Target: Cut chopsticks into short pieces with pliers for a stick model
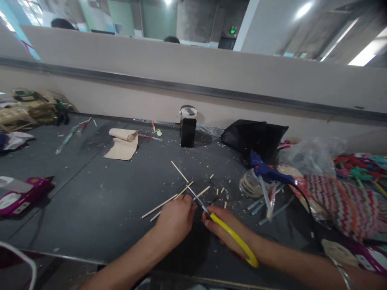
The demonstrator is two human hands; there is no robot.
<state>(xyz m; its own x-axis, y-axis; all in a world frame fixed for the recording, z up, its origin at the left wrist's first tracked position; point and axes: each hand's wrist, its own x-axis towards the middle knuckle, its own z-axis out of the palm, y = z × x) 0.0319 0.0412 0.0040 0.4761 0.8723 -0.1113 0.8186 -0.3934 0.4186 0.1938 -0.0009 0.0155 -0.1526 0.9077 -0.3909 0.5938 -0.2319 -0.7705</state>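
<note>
On the left of the dark tabletop (99, 217) lies a purple-and-white device (21, 201), probably a power strip. Farther back, a partly unrolled beige sheet (122, 147) rests by itself. Nearer the front, two long wooden sticks (159, 206) slant toward the left hand (177, 213), one passing beneath it. This hand's thumb and forefinger are pressed together, seemingly pinching a thin wooden stick (204, 190) whose end shows beyond them; the contact is partly hidden. Another loose stick (179, 171) lies just ahead, and a black phone (188, 133) stands upright at the back.

The right hand (236, 223) wraps around yellow-handled scissors (231, 232), the blades reaching over the sticks beside the left fingertips. Whether the blades are parted, I cannot tell. Short offcuts (225, 204) lie scattered to their right, so the step in hand looks like snipping sticks into lengths. The next move, I judge, calls for a steady left pinch and a square bite of the blades, clear of the fingers. Farther right sit a blue glue gun (269, 171), translucent glue sticks (256, 204) and zigzag-patterned fabric (329, 197).
</note>
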